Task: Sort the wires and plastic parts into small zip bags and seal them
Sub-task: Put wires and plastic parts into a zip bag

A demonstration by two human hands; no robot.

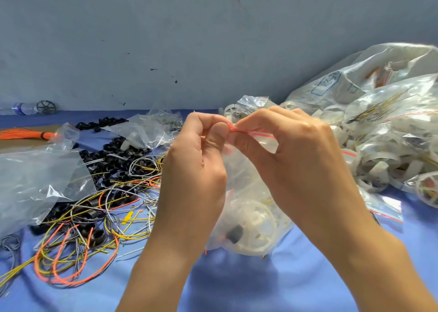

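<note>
The small zip bag (246,193) is held up in the middle of the view, above the blue tabletop (237,285). Its long axis runs roughly upright, mouth at the top and full bottom hanging down near the tabletop; whether it touches cannot be told. The red zip strip (254,133) at the mouth runs left to right, sloping slightly down to the right.

The left hand (196,160) pinches the left end of the strip, with its fingers (219,133) curled narrow on it. The right hand (296,155) pinches the strip just beside it, thumb below and the other fingers curled over the top. The two thumbs nearly touch.

Inside the bag lie one white plastic wheel (257,224) and one small black part (234,233), with a few thin wires that are too blurred to count.

Bare tabletop lies between and under the forearms and runs on to the lower right. To the left, a tangle of loose wires (78,252) in orange, yellow and grey, too many to count, mixes with a scatter of black plastic rings (113,160). One large clear bag (35,179) lies over their left edge, and one bundle of orange wire (26,133) lies behind it. On the right, a heap of filled bags (384,131) crowds close to the right hand. A blue-grey wall (166,39) closes the far edge, where one bottle (21,109) and one dark wheel (46,107) stand.
</note>
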